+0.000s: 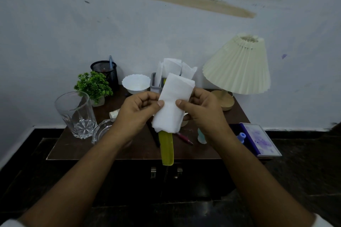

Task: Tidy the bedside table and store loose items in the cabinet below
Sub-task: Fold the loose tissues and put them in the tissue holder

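Note:
My left hand and my right hand both pinch a folded white tissue, held upright above the dark wooden bedside table. A yellow-green comb lies on the table under the tissue, its end past the front edge. A grey holder with more white tissues stands behind. Loose items on the top: a red pen, a black pen, a pale teal bottle, a small white tube. The cabinet doors below have two metal handles and are closed.
A tall clear glass and a glass ashtray stand at the left front. Behind are a small green plant, a black mesh pen cup and a white bowl. A cream pleated lamp stands right. A purple-patterned book overhangs the right edge.

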The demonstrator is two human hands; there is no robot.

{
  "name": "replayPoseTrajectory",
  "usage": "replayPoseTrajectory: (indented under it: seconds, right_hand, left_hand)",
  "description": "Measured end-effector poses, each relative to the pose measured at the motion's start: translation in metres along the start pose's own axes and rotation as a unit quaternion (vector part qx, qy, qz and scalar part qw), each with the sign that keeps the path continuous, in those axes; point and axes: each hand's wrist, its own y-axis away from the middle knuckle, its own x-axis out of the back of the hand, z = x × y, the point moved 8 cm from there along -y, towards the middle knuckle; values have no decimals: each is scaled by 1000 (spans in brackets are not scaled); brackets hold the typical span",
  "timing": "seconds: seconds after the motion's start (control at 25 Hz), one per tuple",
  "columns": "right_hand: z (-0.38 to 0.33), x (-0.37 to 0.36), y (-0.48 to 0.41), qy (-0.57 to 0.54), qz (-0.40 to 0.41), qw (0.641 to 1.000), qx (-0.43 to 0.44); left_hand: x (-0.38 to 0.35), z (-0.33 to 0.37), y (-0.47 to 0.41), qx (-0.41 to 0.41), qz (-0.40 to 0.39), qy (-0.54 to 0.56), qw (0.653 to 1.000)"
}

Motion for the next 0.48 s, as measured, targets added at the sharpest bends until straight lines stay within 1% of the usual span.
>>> replayPoseTrajectory:
  seconds: [0.12,0.2,0.32,0.4,0.48]
  right_hand:
    - [3,-3,2,-1,-7,1000,-13]
    - [5,-4,3,33,-2,999,-13]
    - [4,6,2,63,56,996,-1]
    - [1,13,2,55,89,994,13]
    - [-5,13,2,46,77,996,30]
  left_hand:
    - [4,-1,-1,-9,10,-18,1000]
    - [7,-2,-2,-9,32,-20,999]
    - [8,-1,-2,-20,43,-34,998]
    - [8,0,-2,-29,37,-44,998]
    - [4,2,-1,-31,12,-49,998]
